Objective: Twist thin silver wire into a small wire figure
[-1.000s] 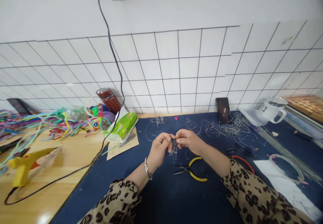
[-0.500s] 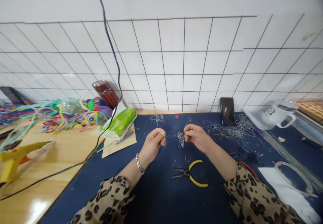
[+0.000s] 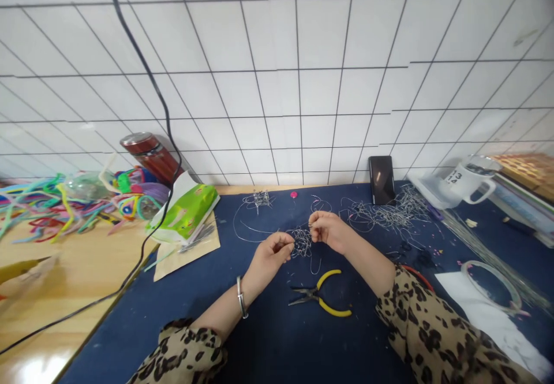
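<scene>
Left hand (image 3: 269,254) and right hand (image 3: 329,231) each hold the wire tangle (image 3: 300,241) in a closed fingertip grip just above the table (image 3: 268,338); a light, even pinch would likely spare the strands kinks.

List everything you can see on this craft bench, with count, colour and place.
dark blue mat: one, blue, bench's right part
tangled silver wire piece: one, silver, held over mat's middle
yellow-handled pliers: one, yellow and black, on mat, nearer than the wire piece
loose silver wire pile: one heap, silver, mat's far right
black phone: one, black, leaning on tiled wall
white mug: one, white, far right
green tissue pack: one, green, mat's left edge
red-brown flask: one, red-brown, by wall, left
coloured pipe cleaners: many, mixed colours, wooden top, left
black cable: one, black, down wall, across wood
left hand: one, shut on the wire piece
right hand: one, shut on the wire piece
</scene>
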Available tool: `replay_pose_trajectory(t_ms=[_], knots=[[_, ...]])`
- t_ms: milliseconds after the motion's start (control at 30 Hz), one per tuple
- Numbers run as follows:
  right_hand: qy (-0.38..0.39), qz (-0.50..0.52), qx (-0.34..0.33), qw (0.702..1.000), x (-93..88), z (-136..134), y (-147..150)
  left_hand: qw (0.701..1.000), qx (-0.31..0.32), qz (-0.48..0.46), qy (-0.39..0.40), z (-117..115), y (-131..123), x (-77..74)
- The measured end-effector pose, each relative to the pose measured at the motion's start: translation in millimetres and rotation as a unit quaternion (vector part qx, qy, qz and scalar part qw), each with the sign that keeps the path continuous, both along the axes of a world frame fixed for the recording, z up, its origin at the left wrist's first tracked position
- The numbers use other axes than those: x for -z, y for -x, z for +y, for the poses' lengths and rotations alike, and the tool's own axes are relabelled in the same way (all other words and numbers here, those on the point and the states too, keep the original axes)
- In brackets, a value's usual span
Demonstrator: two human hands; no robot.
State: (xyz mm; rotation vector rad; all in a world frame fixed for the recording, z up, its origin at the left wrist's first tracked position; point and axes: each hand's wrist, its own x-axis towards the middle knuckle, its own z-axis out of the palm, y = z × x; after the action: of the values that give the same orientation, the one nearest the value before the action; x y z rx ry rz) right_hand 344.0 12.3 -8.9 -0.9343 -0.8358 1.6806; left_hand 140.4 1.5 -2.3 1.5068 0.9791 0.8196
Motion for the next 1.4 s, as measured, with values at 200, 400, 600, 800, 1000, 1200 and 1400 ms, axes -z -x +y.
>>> replay_pose_trajectory(t_ms=[200, 400, 600, 800, 1000, 1200, 1400], knots=[[-0.002, 0.058, -0.031, 0.998, -2.9, -6, 10, 0.995, -0.016, 0.060, -0.083, -7, -5, 13.3], [-0.011, 0.101, -0.039, 0.994, -2.6, -9, 19, 0.981, -0.040, 0.121, -0.145, -12, -11, 17.7], [-0.020, 0.136, -0.047, 0.989, -3.6, -12, 26, 0.978, -0.062, 0.115, -0.162, -11, -14, 21.5], [-0.040, 0.170, -0.062, 0.983, -10.6, -17, 32, 0.992, -0.063, 0.036, -0.104, -15, -13, 16.6], [-0.055, 0.184, -0.053, 0.980, -21.7, -21, 36, 0.989, -0.081, -0.037, -0.116, -24, -11, 3.9], [-0.063, 0.193, -0.065, 0.977, -28.9, -33, 43, 0.988, -0.072, -0.011, -0.136, -36, 5, -4.4], [-0.062, 0.148, -0.031, 0.987, -22.3, -49, 43, 0.987, -0.056, 0.045, -0.143, -43, 12, -3.0]])
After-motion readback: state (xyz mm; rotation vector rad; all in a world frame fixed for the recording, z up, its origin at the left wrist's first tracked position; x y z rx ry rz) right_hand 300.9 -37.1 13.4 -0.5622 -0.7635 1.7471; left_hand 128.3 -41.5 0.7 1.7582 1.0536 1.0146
